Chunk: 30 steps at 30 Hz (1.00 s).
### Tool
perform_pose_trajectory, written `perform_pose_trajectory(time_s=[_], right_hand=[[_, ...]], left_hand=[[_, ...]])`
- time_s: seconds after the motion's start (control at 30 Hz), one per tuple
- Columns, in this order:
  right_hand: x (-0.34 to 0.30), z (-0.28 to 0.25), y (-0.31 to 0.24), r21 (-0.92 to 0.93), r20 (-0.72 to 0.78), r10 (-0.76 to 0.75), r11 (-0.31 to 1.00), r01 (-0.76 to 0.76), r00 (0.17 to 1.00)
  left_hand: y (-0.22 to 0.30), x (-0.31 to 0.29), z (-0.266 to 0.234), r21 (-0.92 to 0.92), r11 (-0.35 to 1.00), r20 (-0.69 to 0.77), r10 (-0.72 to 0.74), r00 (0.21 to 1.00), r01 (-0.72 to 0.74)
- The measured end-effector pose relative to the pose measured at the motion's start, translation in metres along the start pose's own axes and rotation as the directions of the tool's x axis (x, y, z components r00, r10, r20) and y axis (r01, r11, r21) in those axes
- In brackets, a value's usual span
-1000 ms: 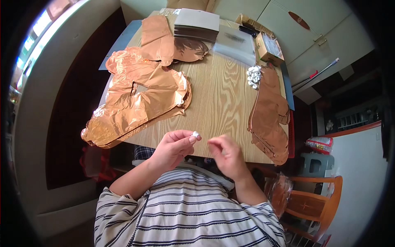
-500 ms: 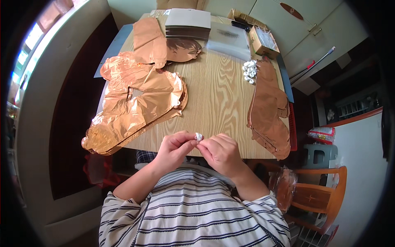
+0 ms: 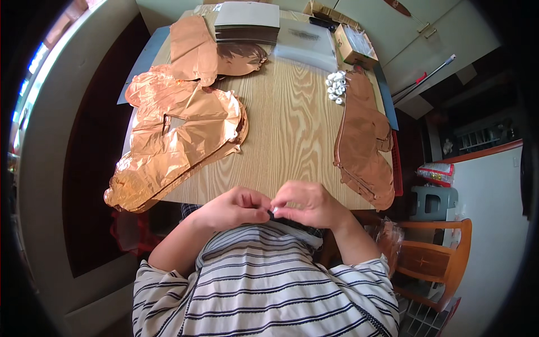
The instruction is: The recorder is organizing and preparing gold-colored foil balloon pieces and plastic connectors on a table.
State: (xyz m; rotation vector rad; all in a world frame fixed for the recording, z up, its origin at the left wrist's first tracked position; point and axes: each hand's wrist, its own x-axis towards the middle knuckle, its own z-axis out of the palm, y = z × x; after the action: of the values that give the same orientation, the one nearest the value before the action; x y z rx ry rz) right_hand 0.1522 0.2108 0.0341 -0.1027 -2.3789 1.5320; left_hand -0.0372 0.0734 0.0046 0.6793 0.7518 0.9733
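A small white bit of material (image 3: 275, 210) sat at the tips of the right hand's (image 3: 309, 205) thumb and forefinger, which pinched it; only a bright sliver showed, the rest covered by skin, so its full outline could not be made out. The left hand (image 3: 236, 208) was close beside it, its fingers curled inward and its thumb near the forefinger; whether those fingers gripped part of the white bit too could not be told. Both hands were at the near edge of a pale, wood-grained table (image 3: 281, 129), just in front of a white shirt with dark stripes (image 3: 269, 281). Beyond the right fingers and somewhat to their right lay a cluster of small, rounded white coils (image 3: 336, 87), several with dark centres. Touching that cluster on its right was a flat, matt copper-brown foil stack (image 3: 365, 135) with a curved outline. Left of the left fingers and farther off spread a shiny, crinkled copper-coloured foil shape (image 3: 185, 140) with a small opening.
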Motion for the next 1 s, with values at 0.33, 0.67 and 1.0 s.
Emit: perform_pose_trajectory(time_s=[0.33,0.67,1.0], right_hand=[[-0.007,-0.009,-0.011,-0.177,0.082,-0.172,0.967,0.184,0.982],[0.011,-0.076,0.081,0.126,-0.352,0.375,0.927,-0.354,0.857],[0.072,-0.200,0.223,-0.456,-0.699,0.207,0.609,-0.649,0.685]], left_hand=[[-0.019,0.025,-0.011,-0.261,0.960,0.081,-0.080,0.994,0.099],[0.007,0.051,-0.012,-0.444,0.891,-0.268,-0.036,0.963,-0.090],[-0.004,-0.004,-0.020,-0.125,0.980,-0.519,0.070,0.852,-0.157]])
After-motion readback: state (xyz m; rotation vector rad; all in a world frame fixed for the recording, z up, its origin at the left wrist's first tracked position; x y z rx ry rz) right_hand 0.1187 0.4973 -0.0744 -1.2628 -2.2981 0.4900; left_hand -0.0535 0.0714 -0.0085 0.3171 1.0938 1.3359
